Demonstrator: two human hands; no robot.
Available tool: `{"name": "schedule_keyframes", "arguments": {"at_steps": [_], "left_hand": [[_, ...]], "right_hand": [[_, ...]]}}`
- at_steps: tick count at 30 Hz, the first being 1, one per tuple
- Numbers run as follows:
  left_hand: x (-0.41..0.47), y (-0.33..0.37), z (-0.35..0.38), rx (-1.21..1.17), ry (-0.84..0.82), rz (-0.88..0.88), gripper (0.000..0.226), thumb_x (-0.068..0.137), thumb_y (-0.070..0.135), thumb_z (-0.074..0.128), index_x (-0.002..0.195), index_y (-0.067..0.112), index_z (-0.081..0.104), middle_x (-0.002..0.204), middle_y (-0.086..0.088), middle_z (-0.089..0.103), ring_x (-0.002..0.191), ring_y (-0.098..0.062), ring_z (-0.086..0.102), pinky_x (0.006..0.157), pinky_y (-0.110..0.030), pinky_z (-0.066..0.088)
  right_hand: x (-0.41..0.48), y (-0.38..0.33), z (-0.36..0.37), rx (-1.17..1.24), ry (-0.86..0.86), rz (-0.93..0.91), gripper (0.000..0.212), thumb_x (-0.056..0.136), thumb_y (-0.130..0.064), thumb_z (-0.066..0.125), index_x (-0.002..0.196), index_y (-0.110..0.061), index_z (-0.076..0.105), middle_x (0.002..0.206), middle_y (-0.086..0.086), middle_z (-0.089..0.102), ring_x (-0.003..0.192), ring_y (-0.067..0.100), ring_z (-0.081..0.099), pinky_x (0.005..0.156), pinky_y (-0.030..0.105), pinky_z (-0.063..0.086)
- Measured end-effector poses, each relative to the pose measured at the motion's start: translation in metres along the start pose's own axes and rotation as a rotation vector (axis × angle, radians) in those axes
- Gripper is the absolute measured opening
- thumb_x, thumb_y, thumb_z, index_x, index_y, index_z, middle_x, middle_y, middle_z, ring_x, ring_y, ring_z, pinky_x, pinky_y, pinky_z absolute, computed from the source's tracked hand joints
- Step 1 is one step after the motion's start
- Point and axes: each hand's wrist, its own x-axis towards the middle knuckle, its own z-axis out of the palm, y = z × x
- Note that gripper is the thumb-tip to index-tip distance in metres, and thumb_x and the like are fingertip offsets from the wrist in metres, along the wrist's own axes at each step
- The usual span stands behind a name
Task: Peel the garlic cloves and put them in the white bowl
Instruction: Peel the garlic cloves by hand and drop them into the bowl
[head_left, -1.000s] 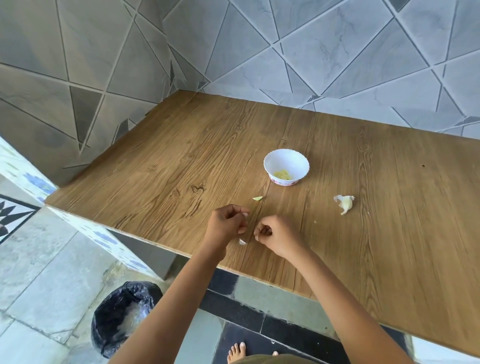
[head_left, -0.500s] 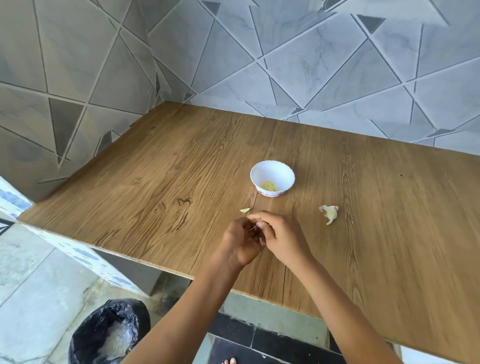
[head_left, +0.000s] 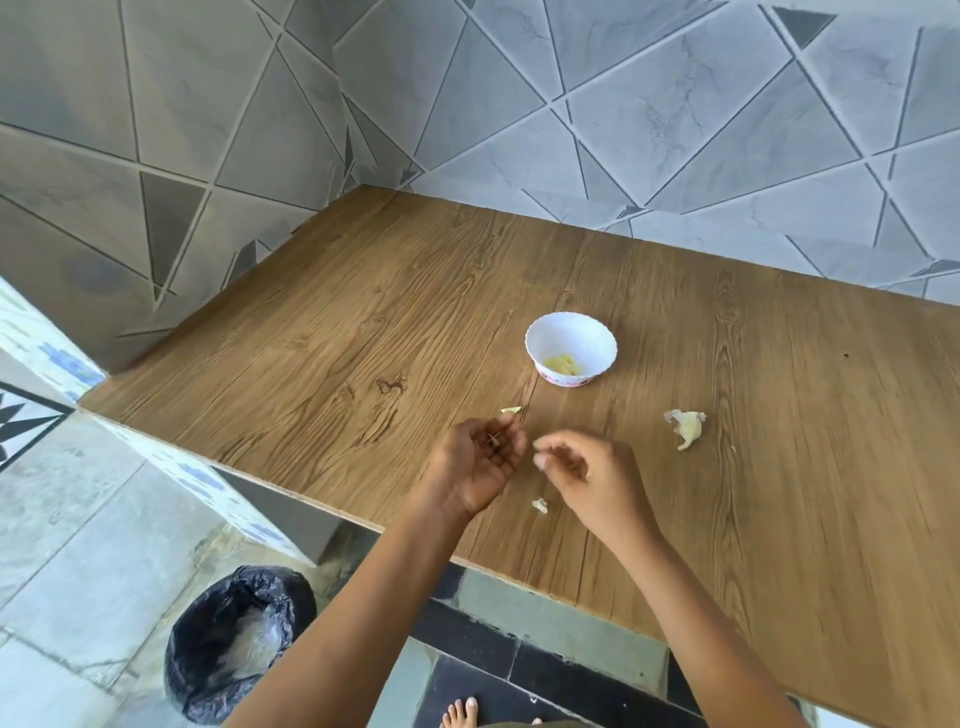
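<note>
Wood makes up the biggest thing, a brown table (head_left: 363, 312) pushed into a corner of grey wall tiles (head_left: 675, 104), so nothing can roll off the back. Down on the floor by the table's near edge sits a bin (head_left: 192, 675) with a black bag in it, close enough, I think, for skins to be dropped in. Two bare arms reach over that edge, and the hands are a little apart, not touching. The left hand (head_left: 480, 465) lies palm up with loose fingers, like a small cup. A thin dry bit of skin (head_left: 493, 439) rests near its fingertips, and I think the hand is held that way to catch it. The right hand (head_left: 592, 478) has curled fingers with the tips pressed close, but it is blurry, so I cannot tell if a clove is between them. Past the hands stands the white bowl (head_left: 550, 332), near enough to reach, and yellow peeled garlic (head_left: 563, 365) lies at its bottom. To the right, well apart from both hands, a lump of garlic (head_left: 688, 428) in its skin waits on the table for its turn. One tiny scrap (head_left: 511, 410) lies just past the left hand, and another (head_left: 540, 505) lies on the wood between the two wrists.
</note>
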Motion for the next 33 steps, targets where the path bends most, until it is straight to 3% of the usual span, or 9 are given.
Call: {"name": "schedule_keyframes", "arguments": {"at_steps": [2, 4, 7, 10, 16, 21, 25, 28, 33], "left_hand": [[-0.001, 0.011, -0.008, 0.008, 0.024, 0.034, 0.033, 0.098, 0.012, 0.034, 0.081, -0.003, 0.059, 0.079, -0.014, 0.058, 0.075, -0.021, 0.057, 0.063, -0.026, 0.055], [-0.003, 0.017, -0.017, 0.014, 0.048, 0.062, 0.032, 0.098, 0.012, 0.036, 0.082, -0.003, 0.06, 0.078, -0.013, 0.057, 0.074, -0.021, 0.057, 0.06, -0.026, 0.055], [-0.007, 0.016, -0.025, 0.027, 0.059, 0.072, 0.032, 0.098, 0.013, 0.036, 0.083, -0.003, 0.06, 0.079, -0.013, 0.057, 0.075, -0.021, 0.057, 0.066, -0.027, 0.054], [-0.009, 0.012, -0.028, 0.036, 0.068, 0.069, 0.033, 0.098, 0.012, 0.036, 0.083, -0.003, 0.061, 0.079, -0.014, 0.058, 0.075, -0.022, 0.056, 0.072, -0.028, 0.05], [-0.014, 0.018, -0.031, 0.029, 0.075, 0.106, 0.032, 0.098, 0.012, 0.037, 0.083, -0.003, 0.061, 0.077, -0.014, 0.058, 0.073, -0.022, 0.057, 0.071, -0.028, 0.051], [-0.015, 0.026, -0.038, 0.01, 0.088, 0.134, 0.03, 0.097, 0.011, 0.038, 0.085, -0.003, 0.062, 0.081, -0.014, 0.058, 0.075, -0.021, 0.058, 0.071, -0.028, 0.051], [-0.016, 0.026, -0.04, -0.003, 0.081, 0.136, 0.03, 0.097, 0.011, 0.037, 0.085, -0.002, 0.061, 0.081, -0.014, 0.058, 0.075, -0.021, 0.057, 0.071, -0.028, 0.05], [-0.017, 0.028, -0.042, -0.01, 0.079, 0.15, 0.03, 0.097, 0.01, 0.037, 0.085, -0.002, 0.061, 0.082, -0.014, 0.058, 0.076, -0.021, 0.057, 0.072, -0.028, 0.05], [-0.019, 0.03, -0.045, -0.012, 0.084, 0.154, 0.029, 0.097, 0.009, 0.037, 0.085, -0.003, 0.061, 0.08, -0.014, 0.058, 0.075, -0.021, 0.057, 0.074, -0.028, 0.05]], "right_hand": [[-0.007, 0.001, 0.002, -0.108, -0.234, 0.103, 0.017, 0.078, -0.022, 0.076, 0.094, -0.018, 0.07, 0.08, -0.011, 0.063, 0.069, 0.003, 0.059, 0.062, 0.017, 0.047], [-0.011, 0.003, 0.007, -0.197, -0.36, 0.199, 0.018, 0.079, -0.023, 0.074, 0.095, -0.017, 0.067, 0.084, -0.01, 0.058, 0.075, 0.008, 0.058, 0.067, 0.019, 0.047], [-0.009, 0.003, 0.012, -0.237, -0.355, 0.231, 0.005, 0.083, -0.017, 0.07, 0.087, -0.015, 0.068, 0.081, -0.009, 0.061, 0.075, 0.009, 0.06, 0.067, 0.023, 0.05], [-0.004, -0.005, 0.017, -0.122, -0.367, 0.189, 0.003, 0.083, -0.017, 0.071, 0.083, -0.015, 0.068, 0.079, -0.008, 0.065, 0.074, 0.006, 0.06, 0.068, 0.023, 0.051], [0.007, -0.021, 0.045, -0.157, -0.439, 0.141, 0.013, 0.083, -0.024, 0.071, 0.087, -0.013, 0.065, 0.081, -0.006, 0.065, 0.071, 0.005, 0.057, 0.053, 0.006, 0.035], [0.014, -0.028, 0.05, -0.277, -0.526, 0.087, 0.007, 0.085, -0.019, 0.067, 0.087, -0.013, 0.066, 0.087, -0.001, 0.068, 0.075, 0.01, 0.06, 0.063, 0.019, 0.044], [0.016, -0.026, 0.048, -0.25, -0.541, 0.107, 0.003, 0.085, -0.017, 0.068, 0.084, -0.015, 0.065, 0.081, -0.005, 0.064, 0.074, 0.008, 0.058, 0.057, 0.016, 0.041], [0.014, -0.025, 0.046, -0.175, -0.529, 0.142, 0.003, 0.084, -0.013, 0.068, 0.084, -0.015, 0.067, 0.079, -0.007, 0.062, 0.075, 0.009, 0.06, 0.062, 0.017, 0.045], [0.013, -0.029, 0.051, -0.158, -0.563, 0.187, 0.025, 0.074, -0.036, 0.077, 0.084, -0.016, 0.065, 0.081, -0.006, 0.065, 0.077, 0.009, 0.061, 0.07, 0.028, 0.052]]}}
